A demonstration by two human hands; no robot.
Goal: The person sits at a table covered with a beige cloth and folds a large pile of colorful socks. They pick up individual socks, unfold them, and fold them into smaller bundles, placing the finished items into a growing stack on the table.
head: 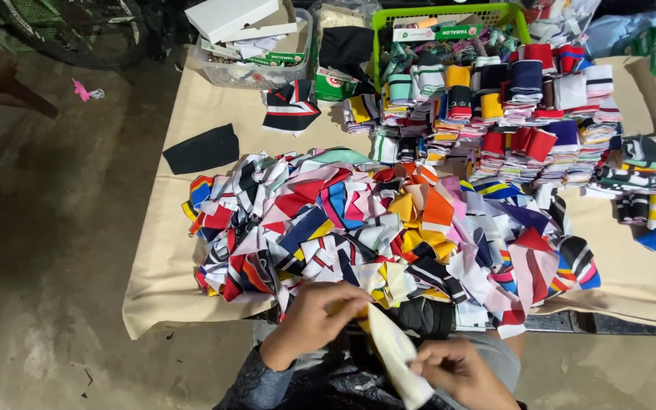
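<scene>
Cream fabric strip: gripped at its upper end by the closed left hand, pinched at its lower end by the right hand. Heap of mixed coloured fabric strips: on the cloth-covered tabletop, just beyond both hands. Folded stacks and green basket: farther beyond.
</scene>
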